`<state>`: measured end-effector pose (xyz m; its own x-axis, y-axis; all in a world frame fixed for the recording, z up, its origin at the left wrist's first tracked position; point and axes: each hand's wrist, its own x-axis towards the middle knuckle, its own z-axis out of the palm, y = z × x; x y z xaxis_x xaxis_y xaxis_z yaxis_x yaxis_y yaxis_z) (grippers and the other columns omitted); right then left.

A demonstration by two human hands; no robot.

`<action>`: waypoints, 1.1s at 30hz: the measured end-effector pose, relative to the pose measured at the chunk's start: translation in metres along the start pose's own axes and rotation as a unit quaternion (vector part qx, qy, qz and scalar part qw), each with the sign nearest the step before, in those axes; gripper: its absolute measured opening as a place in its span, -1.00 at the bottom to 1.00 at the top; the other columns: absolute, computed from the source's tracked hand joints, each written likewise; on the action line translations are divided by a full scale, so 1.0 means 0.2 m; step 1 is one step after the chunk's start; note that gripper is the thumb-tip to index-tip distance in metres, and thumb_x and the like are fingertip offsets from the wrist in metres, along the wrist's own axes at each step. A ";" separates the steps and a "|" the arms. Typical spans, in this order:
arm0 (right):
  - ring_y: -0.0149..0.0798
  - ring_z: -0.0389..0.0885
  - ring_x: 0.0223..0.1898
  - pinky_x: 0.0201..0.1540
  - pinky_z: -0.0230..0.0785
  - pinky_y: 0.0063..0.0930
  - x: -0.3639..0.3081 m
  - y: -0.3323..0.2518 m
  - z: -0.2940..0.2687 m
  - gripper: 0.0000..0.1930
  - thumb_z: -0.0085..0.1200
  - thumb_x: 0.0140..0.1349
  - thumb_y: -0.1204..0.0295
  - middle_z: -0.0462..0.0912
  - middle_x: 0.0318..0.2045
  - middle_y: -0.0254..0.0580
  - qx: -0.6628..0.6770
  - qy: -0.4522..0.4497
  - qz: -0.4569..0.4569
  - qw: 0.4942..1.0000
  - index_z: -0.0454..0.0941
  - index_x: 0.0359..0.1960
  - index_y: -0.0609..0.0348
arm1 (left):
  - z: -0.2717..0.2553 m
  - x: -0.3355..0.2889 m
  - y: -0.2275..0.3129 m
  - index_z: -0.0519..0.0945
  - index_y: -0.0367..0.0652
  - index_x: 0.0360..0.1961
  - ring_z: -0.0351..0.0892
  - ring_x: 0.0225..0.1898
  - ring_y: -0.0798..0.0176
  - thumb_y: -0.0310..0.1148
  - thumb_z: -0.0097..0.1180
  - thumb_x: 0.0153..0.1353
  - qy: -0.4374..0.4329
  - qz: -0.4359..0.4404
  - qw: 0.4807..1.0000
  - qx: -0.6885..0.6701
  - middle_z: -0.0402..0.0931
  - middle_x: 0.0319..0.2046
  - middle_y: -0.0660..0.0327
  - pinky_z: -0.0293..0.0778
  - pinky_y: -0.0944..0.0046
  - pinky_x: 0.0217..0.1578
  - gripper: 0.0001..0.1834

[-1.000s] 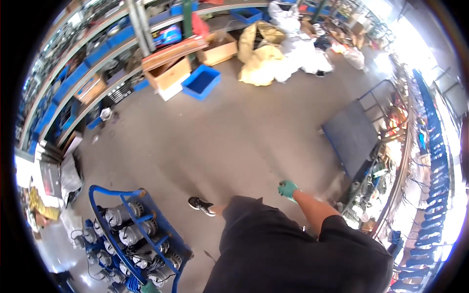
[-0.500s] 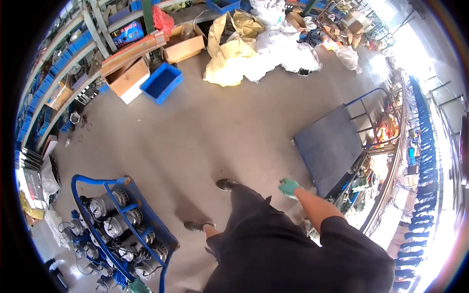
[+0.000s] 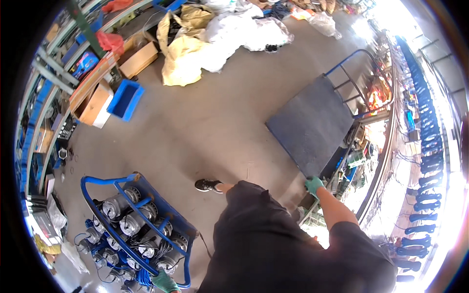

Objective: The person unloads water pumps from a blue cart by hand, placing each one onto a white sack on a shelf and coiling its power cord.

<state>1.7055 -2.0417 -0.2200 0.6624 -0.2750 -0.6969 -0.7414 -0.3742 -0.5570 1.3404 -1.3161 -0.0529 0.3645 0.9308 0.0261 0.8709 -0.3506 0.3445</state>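
At the lower left, my left hand [image 3: 165, 282] in a green glove is closed round the blue tube handle of a hand truck [image 3: 113, 179]. Several silver, cylindrical motor-like units [image 3: 132, 224] with black and blue cables are loaded on it and beside it. My right hand [image 3: 313, 185], also green-gloved, is at the near corner of a dark flat platform cart [image 3: 312, 122]. Its fingers look curled in. Whether it touches the cart or holds something small, I cannot make out.
Yellow and white sacks [image 3: 183, 58] lie on the floor at the far side. A blue bin [image 3: 126, 100] and a cardboard box [image 3: 96, 105] stand by the left shelving [image 3: 46, 102]. Along the right runs a cluttered workbench [image 3: 378, 171]. My shoe [image 3: 208, 185] is on the grey floor.
My view has shifted as I step, with the platform cart now closer. My right hand has moved right to its corner. The hand truck and my left hand sit further right in view.
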 end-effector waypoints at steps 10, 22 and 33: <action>-0.28 0.69 -0.33 -0.21 0.58 -0.36 0.10 0.10 -0.45 -0.54 0.11 0.32 0.44 0.72 -0.25 -0.09 -0.062 0.013 -0.087 0.994 0.50 0.25 0.27 | 0.21 -0.42 0.60 0.63 -0.42 -0.27 0.44 -0.58 0.06 -0.25 0.32 0.23 -0.116 0.060 0.990 -0.044 0.61 -0.53 0.03 0.44 0.06 -0.46 -0.65; -0.20 0.67 -0.22 -0.03 0.51 -0.32 0.23 -0.34 -1.00 -0.58 0.16 0.37 0.35 0.71 -0.23 -0.08 -0.100 0.029 -0.211 0.972 0.54 0.24 0.12 | 0.45 -0.92 1.30 0.64 -0.41 -0.15 0.53 -0.39 -0.02 -0.04 0.29 0.20 -0.140 0.102 0.984 -0.037 0.64 -0.35 -0.05 0.48 0.00 -0.30 -0.47; -0.27 0.69 -0.30 -0.13 0.56 -0.39 0.59 -0.20 -1.41 -0.55 0.14 0.35 0.41 0.72 -0.21 -0.09 -0.068 0.005 -0.150 0.986 0.50 0.27 0.22 | 0.42 -1.25 1.59 0.64 -0.41 -0.04 0.62 -0.21 -0.09 0.15 0.27 0.18 -0.119 0.058 0.990 -0.049 0.66 -0.19 -0.13 0.52 -0.05 -0.16 -0.29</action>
<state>1.8438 -2.3095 -0.1522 0.8516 -0.1425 -0.5045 -0.4906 -0.5560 -0.6710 1.5531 -1.6693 -0.0288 0.5383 0.8297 -0.1476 0.7864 -0.4316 0.4420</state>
